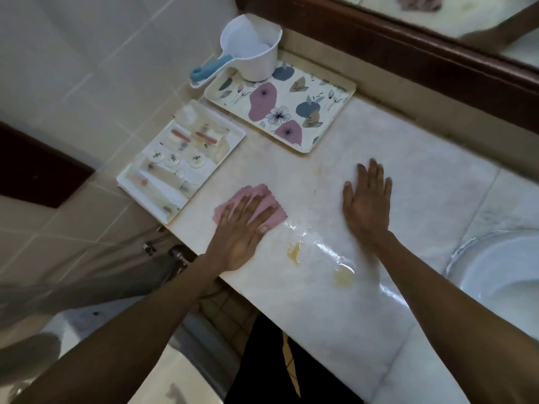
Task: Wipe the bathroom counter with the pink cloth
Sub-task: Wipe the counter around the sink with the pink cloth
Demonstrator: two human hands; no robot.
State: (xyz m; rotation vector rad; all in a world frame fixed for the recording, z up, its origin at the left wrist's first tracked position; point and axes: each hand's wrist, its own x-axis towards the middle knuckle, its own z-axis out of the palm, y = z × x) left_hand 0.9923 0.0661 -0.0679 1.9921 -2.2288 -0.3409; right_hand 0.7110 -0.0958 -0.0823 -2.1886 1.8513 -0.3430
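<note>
The pink cloth [269,212] lies flat on the pale marble bathroom counter [335,310], near its left front corner. My left hand [243,228] presses down on the cloth with fingers spread, covering most of it. My right hand [367,199] rests palm down on the bare counter to the right, fingers apart, holding nothing. Between the hands and nearer the front edge the counter is wet, with a streak of water [326,246] and two yellowish stains [294,252].
A floral tray [329,118] sits at the back left with a white dipper with a blue handle [250,51] on its corner. A flat packet of toiletries [180,158] lies at the left edge. A white basin [501,272] is at the right. A dark wood mirror frame [408,51] runs behind.
</note>
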